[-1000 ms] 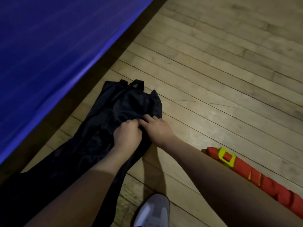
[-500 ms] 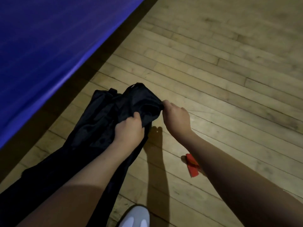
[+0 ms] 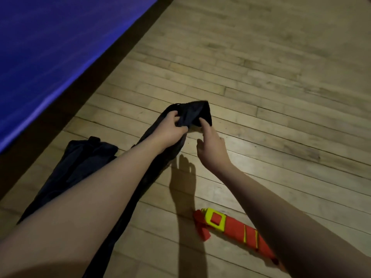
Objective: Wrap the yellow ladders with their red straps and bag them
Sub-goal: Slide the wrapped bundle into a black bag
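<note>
One ladder (image 3: 239, 230) strapped red, on floor at 5 o'clock, unbagged. My left hand (image 3: 170, 130) grips the black bag (image 3: 192, 115) mouth; right hand (image 3: 210, 145) relaxed, forefinger touching it.

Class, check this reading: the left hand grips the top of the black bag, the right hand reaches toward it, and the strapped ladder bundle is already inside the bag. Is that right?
Not quite. The head view shows the ladder bundle lying on the wooden floor, outside the bag and near the right forearm. The rest holds: the left hand grips the bag's top, and the right hand reaches toward it.
</note>
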`<action>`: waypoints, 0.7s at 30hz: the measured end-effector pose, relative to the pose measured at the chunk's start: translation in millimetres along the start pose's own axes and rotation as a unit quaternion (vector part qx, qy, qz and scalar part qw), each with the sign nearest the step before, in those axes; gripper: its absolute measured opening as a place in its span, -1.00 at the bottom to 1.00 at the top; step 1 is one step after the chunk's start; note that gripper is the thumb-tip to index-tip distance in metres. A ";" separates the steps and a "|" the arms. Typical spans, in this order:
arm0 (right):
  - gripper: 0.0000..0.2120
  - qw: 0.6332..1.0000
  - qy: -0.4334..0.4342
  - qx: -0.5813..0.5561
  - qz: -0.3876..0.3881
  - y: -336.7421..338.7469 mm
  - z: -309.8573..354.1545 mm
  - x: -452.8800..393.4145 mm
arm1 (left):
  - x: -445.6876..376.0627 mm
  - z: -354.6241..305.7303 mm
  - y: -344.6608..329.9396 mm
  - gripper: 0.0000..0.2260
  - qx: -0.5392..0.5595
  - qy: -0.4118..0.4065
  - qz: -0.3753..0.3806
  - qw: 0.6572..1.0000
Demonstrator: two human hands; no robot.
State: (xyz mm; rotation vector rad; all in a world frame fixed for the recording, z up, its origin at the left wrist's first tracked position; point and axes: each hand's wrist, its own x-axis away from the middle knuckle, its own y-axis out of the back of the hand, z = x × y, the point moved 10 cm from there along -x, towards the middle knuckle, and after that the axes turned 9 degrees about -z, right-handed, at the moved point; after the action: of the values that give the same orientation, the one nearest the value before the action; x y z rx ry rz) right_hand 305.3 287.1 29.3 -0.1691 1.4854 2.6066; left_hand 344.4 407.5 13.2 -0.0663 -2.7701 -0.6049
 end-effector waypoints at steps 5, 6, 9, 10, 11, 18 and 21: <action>-0.39 0.997 0.061 -0.009 0.056 -24.4 0.4 40.2 | 35.3 25.6 11.4 -0.50 -0.123 -0.028 -0.008 0.992; -0.35 0.994 0.083 -0.018 0.075 -32.2 8.0 50.7 | 47.6 36.1 20.6 -0.51 -0.188 -0.031 -0.022 0.982; -0.17 0.977 0.144 -0.016 0.157 -61.9 33.6 83.6 | 82.4 73.6 38.6 -0.44 -0.357 0.003 0.011 0.934; -0.15 0.969 0.159 0.005 0.189 -74.5 38.2 93.9 | 89.8 85.9 40.9 -0.39 -0.393 0.015 0.027 0.919; -0.16 0.962 0.172 0.031 0.210 -87.6 43.3 104.5 | 98.4 96.9 45.9 -0.36 -0.425 0.028 0.037 0.904; -0.77 0.972 0.194 0.110 0.075 -80.5 35.8 98.8 | 112.1 123.0 36.8 -0.24 -0.524 -0.062 0.035 0.849; -0.78 0.982 0.147 0.103 0.057 -59.4 8.7 85.2 | 114.8 110.7 18.6 -0.42 -0.537 -0.142 0.041 0.830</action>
State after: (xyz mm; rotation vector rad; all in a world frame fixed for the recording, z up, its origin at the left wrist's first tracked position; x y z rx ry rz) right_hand 231.5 329.9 -30.6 -0.4767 1.9011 2.5780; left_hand 205.6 468.1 -40.2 -0.5415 -2.2488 -2.1693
